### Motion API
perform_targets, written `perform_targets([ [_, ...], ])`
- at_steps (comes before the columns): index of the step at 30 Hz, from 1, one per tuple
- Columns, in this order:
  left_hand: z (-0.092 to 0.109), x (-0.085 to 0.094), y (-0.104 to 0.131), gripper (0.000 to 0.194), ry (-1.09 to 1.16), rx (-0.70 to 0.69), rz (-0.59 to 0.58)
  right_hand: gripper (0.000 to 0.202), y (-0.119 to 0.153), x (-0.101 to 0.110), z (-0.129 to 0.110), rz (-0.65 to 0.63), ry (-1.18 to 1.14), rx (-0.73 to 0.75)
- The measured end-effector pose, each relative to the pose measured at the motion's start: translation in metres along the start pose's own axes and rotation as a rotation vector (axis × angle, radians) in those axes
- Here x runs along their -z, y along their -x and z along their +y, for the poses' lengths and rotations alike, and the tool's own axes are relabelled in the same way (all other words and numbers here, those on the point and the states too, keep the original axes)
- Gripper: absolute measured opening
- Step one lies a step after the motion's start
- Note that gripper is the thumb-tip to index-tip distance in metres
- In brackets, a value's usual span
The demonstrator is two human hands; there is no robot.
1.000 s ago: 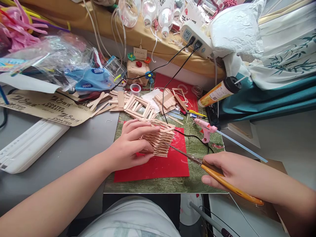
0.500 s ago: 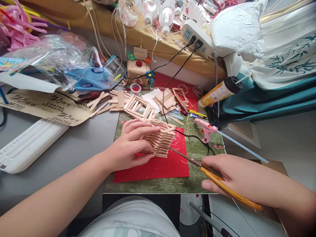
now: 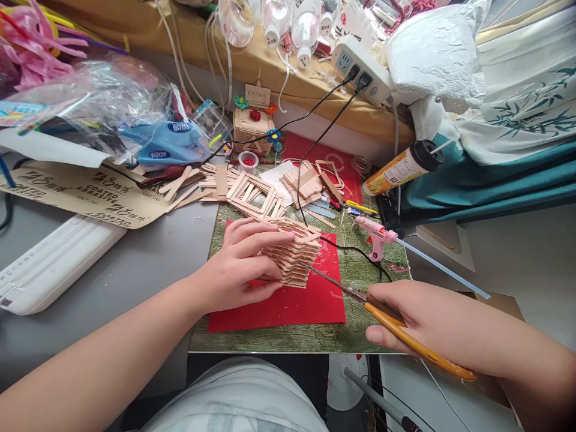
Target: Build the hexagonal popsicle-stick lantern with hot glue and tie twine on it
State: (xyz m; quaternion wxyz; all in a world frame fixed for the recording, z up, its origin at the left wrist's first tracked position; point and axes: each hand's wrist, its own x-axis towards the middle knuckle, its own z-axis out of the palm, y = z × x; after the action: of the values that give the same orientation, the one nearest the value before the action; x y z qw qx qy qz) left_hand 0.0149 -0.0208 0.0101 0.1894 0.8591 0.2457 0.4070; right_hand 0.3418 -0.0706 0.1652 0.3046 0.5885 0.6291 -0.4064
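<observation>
Popsicle-stick box (image 3: 296,262) is many layers high; my left hand (image 3: 245,258) pinches it, right hand (image 3: 407,309) grips scissors (image 3: 359,293) at four o'clock; loose sticks (image 3: 221,183) seem unused.

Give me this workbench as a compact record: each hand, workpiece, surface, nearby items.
Left hand: holding the craft-stick structure, fingers over its top and side
Right hand: gripping an orange-handled tool
Tool tip: at the structure's right side; exact contact too small to tell
Workpiece: many craft sticks in stacked layers
Surface: red sheet on a green board
Right of workpiece: pink glue gun
Behind workpiece: stick frame, small cup of red bits
</observation>
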Motion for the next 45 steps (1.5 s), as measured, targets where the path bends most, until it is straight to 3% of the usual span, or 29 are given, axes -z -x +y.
perform_targets([
  [18, 0.0, 0.001, -0.001, 0.014, 0.026, 0.002, 0.001, 0.056, -0.009, -0.005, 0.013, 0.041, -0.05, 0.041],
  [45, 0.001, 0.001, -0.001, 0.012, 0.01, -0.004, 0.029, 0.056, 0.0, -0.006, 0.007, 0.134, 0.11, 0.03],
])
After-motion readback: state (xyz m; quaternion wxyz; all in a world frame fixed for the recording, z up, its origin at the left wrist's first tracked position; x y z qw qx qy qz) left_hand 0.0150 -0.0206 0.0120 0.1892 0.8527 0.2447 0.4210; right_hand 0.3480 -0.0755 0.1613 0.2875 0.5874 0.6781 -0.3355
